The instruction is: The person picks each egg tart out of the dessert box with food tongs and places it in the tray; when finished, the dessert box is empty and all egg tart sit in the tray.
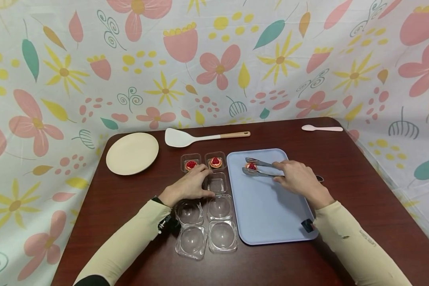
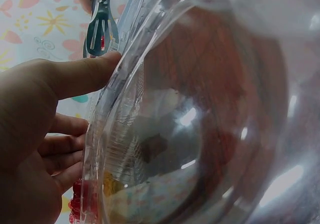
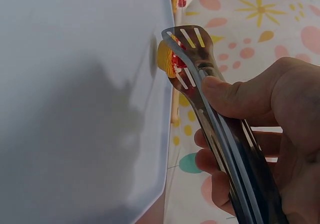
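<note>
Dark tabletop below, right fingers round tongs, left fingers wide beside clear container

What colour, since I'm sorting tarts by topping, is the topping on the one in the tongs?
Red; the topping shows best in the right wrist view.

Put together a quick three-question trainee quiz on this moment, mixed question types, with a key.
1. Which hand holds the tongs?
2. True or false: the white spatula lies on the tray.
3. How many red-topped tarts sit in clear containers in the head view? A: one. B: two. C: four.

Key:
1. The right hand.
2. False; it lies on the table.
3. B.
</note>
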`<state>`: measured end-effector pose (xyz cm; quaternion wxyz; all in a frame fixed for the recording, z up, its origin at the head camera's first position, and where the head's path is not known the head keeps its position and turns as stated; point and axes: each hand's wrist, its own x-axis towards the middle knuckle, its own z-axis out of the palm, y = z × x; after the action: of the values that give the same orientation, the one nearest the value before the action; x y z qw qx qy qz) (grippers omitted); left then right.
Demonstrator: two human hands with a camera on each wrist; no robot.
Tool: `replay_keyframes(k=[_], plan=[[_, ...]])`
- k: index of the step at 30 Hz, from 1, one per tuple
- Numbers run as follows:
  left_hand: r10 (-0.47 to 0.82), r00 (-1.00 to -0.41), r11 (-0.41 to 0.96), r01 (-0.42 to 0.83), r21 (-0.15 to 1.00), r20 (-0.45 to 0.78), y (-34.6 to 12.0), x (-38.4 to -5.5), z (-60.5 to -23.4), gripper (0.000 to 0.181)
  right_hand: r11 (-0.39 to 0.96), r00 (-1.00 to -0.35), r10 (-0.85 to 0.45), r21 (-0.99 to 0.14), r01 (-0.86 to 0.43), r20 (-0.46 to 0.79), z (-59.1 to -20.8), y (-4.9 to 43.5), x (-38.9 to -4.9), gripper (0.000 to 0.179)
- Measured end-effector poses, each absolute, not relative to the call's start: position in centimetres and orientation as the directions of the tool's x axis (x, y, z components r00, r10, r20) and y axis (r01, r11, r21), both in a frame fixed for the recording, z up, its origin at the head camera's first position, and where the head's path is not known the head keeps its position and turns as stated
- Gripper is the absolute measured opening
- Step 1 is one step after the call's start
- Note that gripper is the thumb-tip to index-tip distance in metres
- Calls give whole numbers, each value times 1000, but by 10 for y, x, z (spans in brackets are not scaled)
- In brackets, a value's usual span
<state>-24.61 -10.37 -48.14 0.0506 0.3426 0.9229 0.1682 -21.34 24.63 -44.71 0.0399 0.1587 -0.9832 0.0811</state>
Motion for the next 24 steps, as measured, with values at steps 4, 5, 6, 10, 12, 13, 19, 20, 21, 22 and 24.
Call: replay_keyframes(k=[4, 5, 6, 10, 12, 13, 19, 20, 21, 22, 24], plan=[[653, -757, 705, 618, 348, 24, -103, -246, -481, 76, 941, -952, -292, -149, -304, 94, -451, 248, -213, 46], [652, -758, 705, 617, 349, 23, -103, -246, -481, 76, 941, -952, -290, -150, -302, 94, -452, 249, -213, 46], [651, -759, 706, 616, 348, 21, -103, -246, -481, 76, 942, -953, -289, -151, -301, 95, -452, 249, -213, 46], [648, -761, 711, 614, 342, 19, -103, -246, -481, 76, 940, -952, -292, -154, -304, 97, -455, 251, -214, 46], [651, -758, 708, 619, 339, 24, -103, -246, -481, 76, 940, -952, -291, -155, -304, 97, -456, 251, -213, 46], [653, -757, 707, 621, 339, 26, -103, -246, -481, 76, 940, -952, -291, -156, -304, 97, -456, 252, -213, 46], [652, -758, 710, 620, 335, 21, -102, -246, -480, 77, 936, -950, -298, -165, -310, 93, -456, 253, -213, 50], [651, -759, 712, 618, 333, 19, -102, -246, -480, 77, 935, -950, -300, -169, -311, 91, -455, 253, -213, 52], [650, -760, 713, 617, 332, 17, -102, -246, -481, 77, 934, -949, -301, -173, -313, 88, -455, 254, -213, 54], [649, -761, 714, 617, 330, 17, -103, -246, -481, 77, 934, -950, -300, -178, -311, 85, -455, 255, -213, 55], [650, -760, 715, 619, 325, 19, -103, -246, -481, 77, 931, -950, -302, -187, -312, 81, -454, 256, -213, 57]])
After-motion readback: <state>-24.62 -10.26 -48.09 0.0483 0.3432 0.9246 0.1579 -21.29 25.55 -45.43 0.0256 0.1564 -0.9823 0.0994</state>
